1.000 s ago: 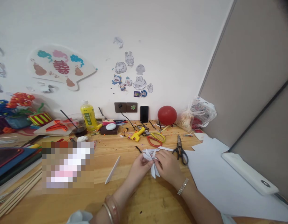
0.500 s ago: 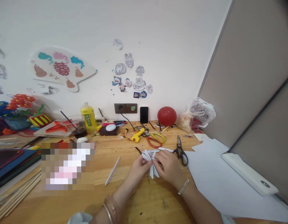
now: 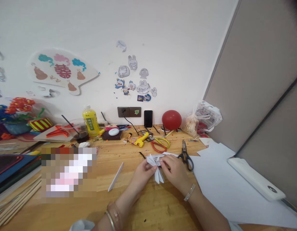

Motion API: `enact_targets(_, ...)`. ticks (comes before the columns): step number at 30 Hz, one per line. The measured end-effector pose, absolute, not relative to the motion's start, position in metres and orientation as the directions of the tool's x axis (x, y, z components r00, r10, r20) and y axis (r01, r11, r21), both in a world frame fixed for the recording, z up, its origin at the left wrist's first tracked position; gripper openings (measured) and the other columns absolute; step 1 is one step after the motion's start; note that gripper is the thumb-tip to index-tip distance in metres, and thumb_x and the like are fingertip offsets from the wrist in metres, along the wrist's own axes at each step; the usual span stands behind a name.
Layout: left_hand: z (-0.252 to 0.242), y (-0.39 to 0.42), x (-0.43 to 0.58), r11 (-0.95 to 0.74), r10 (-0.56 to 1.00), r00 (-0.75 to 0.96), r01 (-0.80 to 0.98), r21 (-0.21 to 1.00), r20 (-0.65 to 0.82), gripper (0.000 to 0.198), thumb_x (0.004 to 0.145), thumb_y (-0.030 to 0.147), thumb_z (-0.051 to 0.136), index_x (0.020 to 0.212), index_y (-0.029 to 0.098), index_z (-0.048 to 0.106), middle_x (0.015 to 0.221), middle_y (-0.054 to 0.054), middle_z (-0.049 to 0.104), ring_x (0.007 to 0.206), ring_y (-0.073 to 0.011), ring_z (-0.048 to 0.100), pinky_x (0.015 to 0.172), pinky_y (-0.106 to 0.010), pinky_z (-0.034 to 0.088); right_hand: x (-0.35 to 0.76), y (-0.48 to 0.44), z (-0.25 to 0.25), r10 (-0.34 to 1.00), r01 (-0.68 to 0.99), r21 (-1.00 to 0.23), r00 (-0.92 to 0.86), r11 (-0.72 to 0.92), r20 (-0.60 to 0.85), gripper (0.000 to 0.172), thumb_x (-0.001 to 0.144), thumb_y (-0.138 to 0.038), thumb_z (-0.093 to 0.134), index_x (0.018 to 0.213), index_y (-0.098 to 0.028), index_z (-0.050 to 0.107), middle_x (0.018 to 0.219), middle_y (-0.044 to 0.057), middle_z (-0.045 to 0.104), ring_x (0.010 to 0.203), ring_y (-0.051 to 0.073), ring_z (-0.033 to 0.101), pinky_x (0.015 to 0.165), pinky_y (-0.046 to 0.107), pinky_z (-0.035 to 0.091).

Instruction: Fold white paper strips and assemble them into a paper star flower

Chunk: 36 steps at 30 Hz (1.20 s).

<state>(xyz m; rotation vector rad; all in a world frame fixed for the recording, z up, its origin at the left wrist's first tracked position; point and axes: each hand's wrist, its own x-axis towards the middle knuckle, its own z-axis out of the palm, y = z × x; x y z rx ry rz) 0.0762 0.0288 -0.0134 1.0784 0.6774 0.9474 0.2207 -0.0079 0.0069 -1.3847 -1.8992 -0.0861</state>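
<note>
A folded white paper piece [image 3: 159,177] with several pointed, fanned-out blades is held up over the wooden table. My left hand [image 3: 145,170] pinches it near its middle from the left, thumb on the near side. From the right, my right hand [image 3: 172,167] has its thumb and fingertips closed at the paper's upper right part; the exact grip is partly hidden by the fingers. A narrow folded paper strip [image 3: 116,177] lies flat to the left of my hands. More white paper [image 3: 170,154] lies just behind my right hand.
Black scissors [image 3: 185,157] lie right of my hands, beside large white paper sheets [image 3: 225,183]. Behind are red-and-yellow-handled scissors [image 3: 160,145], a yellow glue gun [image 3: 141,140], a red balloon [image 3: 171,120] and a drink bottle [image 3: 90,121]. Wooden sticks [image 3: 20,200] lie at left.
My right thumb has moved up from the paper's middle toward its upper right part. My left hand keeps its pinch, and the paper stays in nearly the same place.
</note>
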Motion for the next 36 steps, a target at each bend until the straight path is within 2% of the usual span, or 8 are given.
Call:
enact_targets(10,-0.021,0.034,0.074,0.095,0.937,0.349,-0.209,0.973,-0.017,0.043,0.057,0.036,0.073,0.089,0.011,0.059,0.078,-0.006,0.068,0.067,-0.0166,0.061,0.065,-0.026,0.046,0.222,-0.007,0.008,0.79,0.709,-0.556,-0.003,0.434,0.613,0.012,0.082,-0.023,0.051,0.076,-0.019,0.061,0.075,0.004,0.064,0.073,0.017,0.057,0.066,0.027,0.043)
enact_targets(20,-0.015,0.031,0.074,0.098,0.935,0.354,-0.187,0.977,-0.026,0.044,0.056,0.035,0.073,0.09,0.012,0.057,0.09,-0.008,0.067,0.076,-0.0192,0.061,0.072,-0.028,0.046,0.218,-0.004,0.012,0.884,0.544,-0.758,0.062,0.359,0.463,0.015,0.078,-0.022,0.048,0.065,-0.018,0.055,0.069,0.001,0.058,0.069,0.015,0.054,0.064,0.025,0.041)
enact_targets(25,-0.024,0.034,0.077,0.032,0.926,0.378,-0.083,0.996,0.001,0.035,0.063,0.032,0.067,0.09,0.012,0.056,0.08,-0.006,0.066,0.073,-0.0189,0.061,0.07,-0.03,0.046,0.22,-0.001,0.009,0.924,0.443,-0.841,0.067,0.312,0.377,0.017,0.078,-0.023,0.046,0.062,-0.018,0.05,0.065,-0.001,0.053,0.066,0.015,0.052,0.061,0.024,0.041)
enact_targets(27,-0.026,0.035,0.076,-0.063,0.947,0.317,0.02,0.998,0.054,0.039,0.065,0.03,0.064,0.098,0.012,0.053,0.082,-0.006,0.064,0.072,-0.0188,0.06,0.069,-0.03,0.046,0.221,0.0,0.007,0.915,0.49,-0.809,0.057,0.323,0.4,0.017,0.079,-0.022,0.046,0.063,-0.018,0.051,0.066,0.0,0.053,0.066,0.015,0.052,0.062,0.025,0.041)
enact_targets(30,-0.022,0.034,0.072,-0.353,0.93,0.203,0.252,0.901,0.307,0.044,0.066,0.024,0.064,0.108,0.016,0.052,0.099,-0.008,0.059,0.087,-0.0212,0.056,0.078,-0.034,0.044,0.22,0.0,0.003,0.869,0.645,-0.663,-0.002,0.379,0.494,0.016,0.08,-0.018,0.047,0.064,-0.018,0.052,0.069,0.001,0.054,0.07,0.016,0.051,0.065,0.027,0.04)
enact_targets(32,-0.018,0.032,0.068,-0.539,0.842,0.265,0.386,0.749,0.469,0.029,0.068,0.022,0.062,0.097,0.019,0.06,0.102,-0.008,0.058,0.096,-0.023,0.052,0.085,-0.036,0.039,0.219,0.0,0.001,0.853,0.711,-0.574,-0.071,0.407,0.517,0.015,0.08,-0.016,0.049,0.066,-0.018,0.054,0.07,0.001,0.054,0.072,0.016,0.051,0.066,0.027,0.039)
enact_targets(34,-0.014,0.03,0.066,-0.627,0.779,0.374,0.446,0.639,0.504,0.01,0.072,0.021,0.059,0.081,0.02,0.064,0.091,-0.006,0.061,0.092,-0.023,0.052,0.082,-0.036,0.039,0.218,-0.001,-0.001,0.851,0.736,-0.527,-0.127,0.425,0.509,0.013,0.08,-0.014,0.05,0.069,-0.018,0.055,0.073,0.001,0.055,0.074,0.016,0.051,0.066,0.027,0.039)
enact_targets(36,-0.012,0.03,0.066,-0.653,0.757,0.434,0.465,0.598,0.489,0.008,0.074,0.019,0.057,0.074,0.02,0.064,0.082,-0.005,0.063,0.085,-0.022,0.053,0.078,-0.034,0.04,0.218,-0.001,-0.002,0.852,0.742,-0.507,-0.165,0.439,0.496,0.01,0.079,-0.013,0.052,0.073,-0.019,0.056,0.077,0.001,0.057,0.076,0.016,0.052,0.068,0.027,0.04)
